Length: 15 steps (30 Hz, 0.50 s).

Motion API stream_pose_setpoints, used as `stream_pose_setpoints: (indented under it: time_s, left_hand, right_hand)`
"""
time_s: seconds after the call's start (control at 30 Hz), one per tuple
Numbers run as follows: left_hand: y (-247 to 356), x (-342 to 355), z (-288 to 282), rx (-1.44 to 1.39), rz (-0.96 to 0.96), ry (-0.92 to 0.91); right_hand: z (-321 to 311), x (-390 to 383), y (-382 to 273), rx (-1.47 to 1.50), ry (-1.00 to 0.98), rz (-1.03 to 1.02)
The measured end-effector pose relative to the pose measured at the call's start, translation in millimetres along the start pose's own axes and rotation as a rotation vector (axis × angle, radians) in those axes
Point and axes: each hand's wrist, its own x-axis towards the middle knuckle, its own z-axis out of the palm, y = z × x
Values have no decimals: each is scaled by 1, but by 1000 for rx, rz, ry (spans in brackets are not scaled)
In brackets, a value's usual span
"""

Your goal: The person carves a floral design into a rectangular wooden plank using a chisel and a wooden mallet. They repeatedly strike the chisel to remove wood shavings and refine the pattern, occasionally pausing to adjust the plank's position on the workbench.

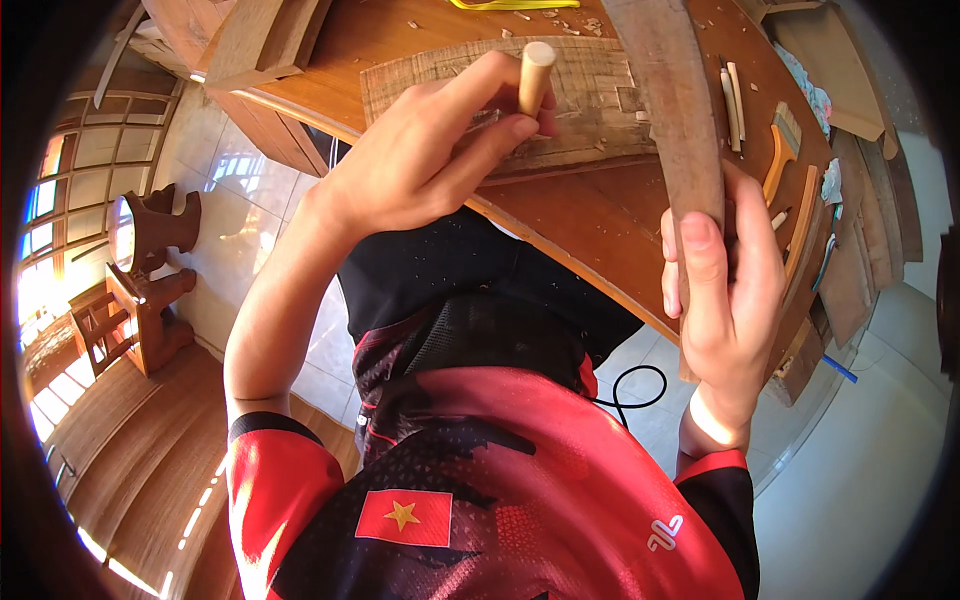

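Note:
My left hand [430, 150] grips a chisel by its pale round wooden handle [534, 75], held upright against a rough, flat wooden board [590, 110] lying on the workbench [560, 215]. My right hand [722, 280] is closed around the lower end of a long, worn wooden bar [670, 110] that reaches up over the board like a mallet. The chisel's blade is hidden behind my fingers.
Pencils and thin sticks [733, 100], a curved wooden piece [778, 160] and wood chips lie on the bench to the right. Planks [250, 40] rest at the bench's far left. A black cable [630, 395] loops on the tiled floor. Carved wooden stands [140, 280] sit at left.

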Motion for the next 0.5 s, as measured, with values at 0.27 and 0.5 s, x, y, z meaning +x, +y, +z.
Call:
stream_pose_setpoints:
  time_s: [0.27, 0.5]
  left_hand:
    - [-4, -2, 0, 118, 106, 52]
    - [-1, 1, 2, 266, 148, 69]
  right_hand:
    - [2, 4, -4, 16, -112, -57]
    - [0, 4, -16, 4, -129, -81]
